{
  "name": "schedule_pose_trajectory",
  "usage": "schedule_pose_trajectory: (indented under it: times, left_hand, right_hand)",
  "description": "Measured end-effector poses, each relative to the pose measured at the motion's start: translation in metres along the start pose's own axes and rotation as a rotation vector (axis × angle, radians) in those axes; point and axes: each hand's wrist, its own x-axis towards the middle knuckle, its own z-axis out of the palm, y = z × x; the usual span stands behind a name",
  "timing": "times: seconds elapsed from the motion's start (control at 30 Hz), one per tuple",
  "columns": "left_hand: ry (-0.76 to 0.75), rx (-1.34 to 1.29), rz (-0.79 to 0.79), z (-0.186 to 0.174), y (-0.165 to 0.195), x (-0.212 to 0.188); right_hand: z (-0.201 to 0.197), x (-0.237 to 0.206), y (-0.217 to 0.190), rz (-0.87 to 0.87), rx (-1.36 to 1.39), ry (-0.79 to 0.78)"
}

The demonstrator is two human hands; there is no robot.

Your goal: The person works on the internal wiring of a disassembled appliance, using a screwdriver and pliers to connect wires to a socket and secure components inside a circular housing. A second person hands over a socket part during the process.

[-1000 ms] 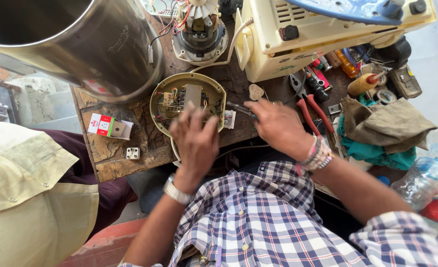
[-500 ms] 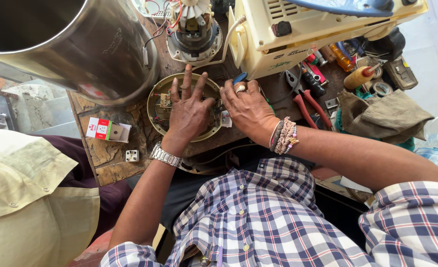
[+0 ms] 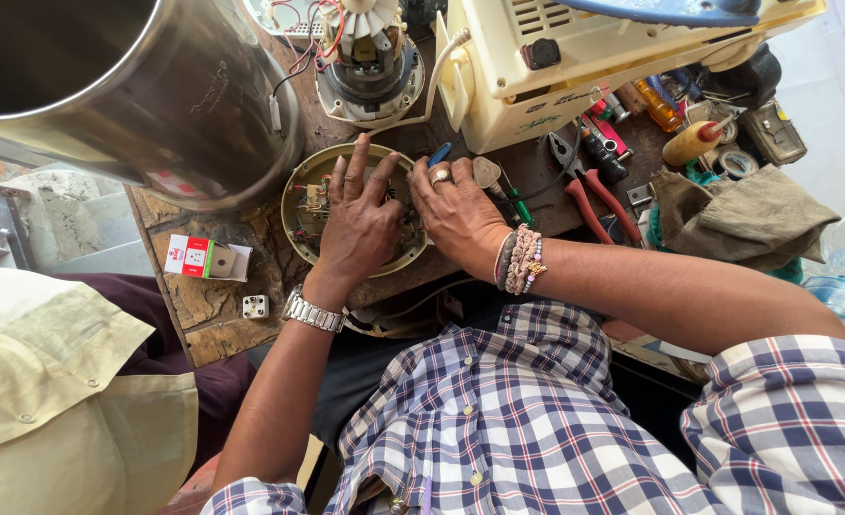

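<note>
A round cream appliance base [image 3: 298,205] with exposed wiring lies open on the worn wooden bench [image 3: 213,319]. My left hand [image 3: 360,224], with a metal watch on the wrist, presses flat on the base with its fingers spread. My right hand [image 3: 460,215], with a ring and beaded bracelets, rests curled at the base's right rim. A blue-handled tool [image 3: 439,153] pokes out from under its fingers. The tool's tip is hidden.
A large steel vessel [image 3: 155,86] overhangs the bench's left. Behind the base are a motor with red wires [image 3: 370,57] and a cream appliance housing [image 3: 575,67]. Red-handled pliers [image 3: 599,195], a grey cloth [image 3: 737,215] and small tools lie right. A person's pale yellow shirt [image 3: 50,381] fills the left.
Both hands moved forward onto the base. My left hand spread flat over it; my right hand came in from the right to its rim, now with the blue tool.
</note>
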Motion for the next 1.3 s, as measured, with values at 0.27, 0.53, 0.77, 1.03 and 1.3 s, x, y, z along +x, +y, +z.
schedule_pose_trajectory:
  times: [0.27,0.53,0.77,1.03,1.3]
  left_hand:
    - [-0.026,-0.025,0.003,0.000,-0.002,-0.002]
    - [-0.043,-0.004,-0.009,-0.001,-0.001,0.000]
    - [-0.052,-0.017,-0.016,-0.001,0.001,0.002]
    - [-0.057,-0.004,-0.015,-0.004,0.002,0.003]
    - [-0.053,-0.024,-0.014,-0.001,0.000,0.001]
  right_hand:
    - [0.018,-0.010,-0.010,0.073,0.161,0.107]
    - [0.028,-0.011,-0.004,0.054,0.244,0.167]
    - [0.027,-0.013,-0.001,0.072,0.211,0.265]
    - [0.032,-0.010,0.002,0.042,0.218,0.258]
    - [0.035,-0.011,0.002,0.023,0.165,0.253]
